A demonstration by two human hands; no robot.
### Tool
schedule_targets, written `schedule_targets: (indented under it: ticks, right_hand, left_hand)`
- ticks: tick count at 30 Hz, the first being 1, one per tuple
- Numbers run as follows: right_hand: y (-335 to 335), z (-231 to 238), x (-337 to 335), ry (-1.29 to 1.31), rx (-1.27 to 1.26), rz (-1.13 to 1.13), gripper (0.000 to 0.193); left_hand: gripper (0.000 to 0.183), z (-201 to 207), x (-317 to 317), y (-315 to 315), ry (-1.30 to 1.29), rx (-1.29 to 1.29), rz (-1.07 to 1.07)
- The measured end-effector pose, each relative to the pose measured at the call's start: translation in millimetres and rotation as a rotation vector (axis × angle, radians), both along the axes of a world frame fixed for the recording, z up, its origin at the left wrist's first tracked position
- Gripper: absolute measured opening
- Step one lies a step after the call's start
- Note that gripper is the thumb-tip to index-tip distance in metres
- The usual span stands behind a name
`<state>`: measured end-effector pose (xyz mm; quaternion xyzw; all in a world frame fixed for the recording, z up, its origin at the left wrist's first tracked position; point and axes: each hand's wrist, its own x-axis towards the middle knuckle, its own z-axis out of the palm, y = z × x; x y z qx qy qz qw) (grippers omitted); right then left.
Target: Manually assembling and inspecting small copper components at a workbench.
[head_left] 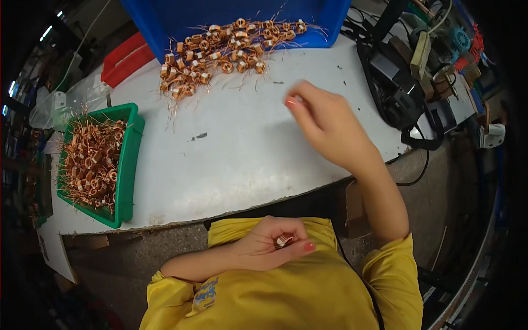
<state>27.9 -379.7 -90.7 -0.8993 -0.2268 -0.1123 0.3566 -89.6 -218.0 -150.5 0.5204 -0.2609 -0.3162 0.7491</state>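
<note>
My left hand [270, 242] is held close against the yellow shirt, its fingers closed around a copper-wound ring coil [284, 240]. Thin wire ends from the coil trail back over the palm. Above the table, my right hand [327, 118] is raised with thumb and forefinger curled together; whether anything small is pinched there I cannot make out. Beyond it, a heap of similar coils [227, 67] with loose wire ends spills from the tipped blue bin [330, 33] onto the table. More coils fill a green tray [127, 170] at the left.
The white table [220, 159] has a chipped front edge. A red bin [124, 60] and a clear plastic bag [47, 113] lie at the far left. At the right are a black device with a cable [393, 82] and cluttered tools and parts.
</note>
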Motion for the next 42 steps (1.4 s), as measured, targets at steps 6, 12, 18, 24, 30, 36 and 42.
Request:
schedule_targets:
  ticks: [6, 12, 18, 24, 30, 36, 42]
  right_hand:
    - [68, -37, 121, -0.486, -0.319, -0.195, 0.013]
    - [91, -58, 152, -0.57, -0.611, -0.403, 0.021]
    - [48, -13, 47, -0.597, -0.512, -0.226, 0.029]
    - [12, 9, -63, 0.44, 0.399, -0.016, 0.017]
    - [4, -4, -90, 0.285, 0.462, -0.015, 0.022]
    - [-23, -17, -94, 0.338, 0.537, 0.1, 0.035]
    - [-11, -53, -97, 0.475, 0.886, 0.24, 0.066]
  left_hand:
    - [0.01, 9, 2, 1, -0.185, 0.128, 0.203]
    - [0.006, 12, -1, 17, -0.083, 0.075, 0.342]
    - [0.007, 11, 9, 31, 0.267, -0.084, 0.583]
    - [0.024, 27, 36, -1, 0.702, -0.317, 0.718]
    - [0.026, 4, 32, -12, 0.445, -0.367, 0.532]
    - [0.026, -3, 25, -7, 0.621, -0.547, 0.369]
    - [0.025, -7, 18, -9, 0.824, -0.667, 0.232]
